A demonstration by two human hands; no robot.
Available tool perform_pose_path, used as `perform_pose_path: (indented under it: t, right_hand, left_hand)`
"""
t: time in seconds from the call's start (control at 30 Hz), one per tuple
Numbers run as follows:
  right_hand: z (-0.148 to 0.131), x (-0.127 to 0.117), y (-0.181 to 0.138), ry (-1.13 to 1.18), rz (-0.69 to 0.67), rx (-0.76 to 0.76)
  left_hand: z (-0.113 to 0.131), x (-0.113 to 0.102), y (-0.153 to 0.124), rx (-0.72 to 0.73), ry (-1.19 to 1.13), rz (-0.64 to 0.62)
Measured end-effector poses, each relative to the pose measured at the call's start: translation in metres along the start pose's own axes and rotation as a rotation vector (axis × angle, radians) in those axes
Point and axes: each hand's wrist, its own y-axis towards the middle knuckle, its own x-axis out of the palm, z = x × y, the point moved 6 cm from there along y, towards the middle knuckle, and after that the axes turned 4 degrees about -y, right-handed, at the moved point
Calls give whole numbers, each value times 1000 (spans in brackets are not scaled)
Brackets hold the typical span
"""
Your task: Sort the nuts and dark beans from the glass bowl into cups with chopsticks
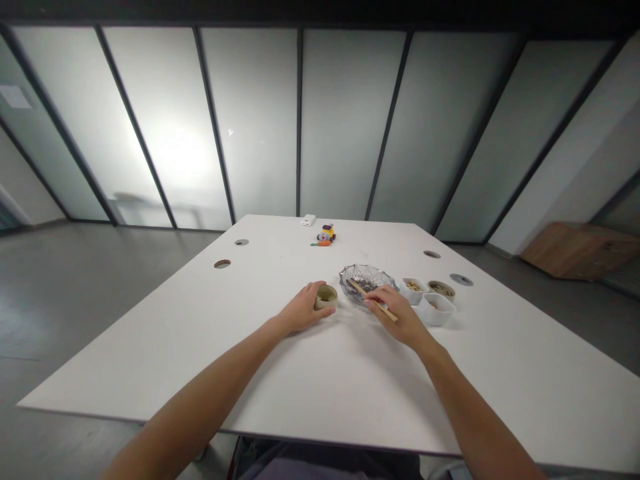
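Two bare hands are above the white table (300, 387); let the centre of the clock be the clear glass bowl (373, 272), with twelve o'clock at the far edge of the table. The left hand (303, 308) is at about eight o'clock, and its thumb and fingers are bent around a small green cup (329, 304), apart only as much as the cup is wide. This cup stands upright between eight and nine o'clock, near the bowl but not touching it.

The right hand (394, 308), at about five o'clock, holds wooden chopsticks (384, 309) with the fingers closed narrowly on them. They slant toward ten o'clock, and their tips are inside the bowl, over many small dark pieces (363, 285). Whether the tips pinch one piece, I cannot tell.

At three o'clock, just beside the bowl, is a white dish (415, 299) with yellowish pieces. Behind it, in the same direction, stands an olive dish (452, 294), and at four o'clock another white dish (437, 319); both have something inside, too small to name. Farther, at eleven o'clock, there are a colourful toy vehicle (327, 232), an orange carrot-shaped thing (323, 244) just before it, and a small white object (309, 220).
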Motion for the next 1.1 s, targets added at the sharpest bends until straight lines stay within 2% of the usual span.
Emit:
perform_pose_path:
  t: [0.37,1.1]
  right_hand:
    - [-7,0,2,-4,-43,-21]
    - [-4,0,2,6,-19,-11]
  left_hand:
    - [4,-2,-1,-11,-9,-4]
    - [5,-3,0,-9,4,-10]
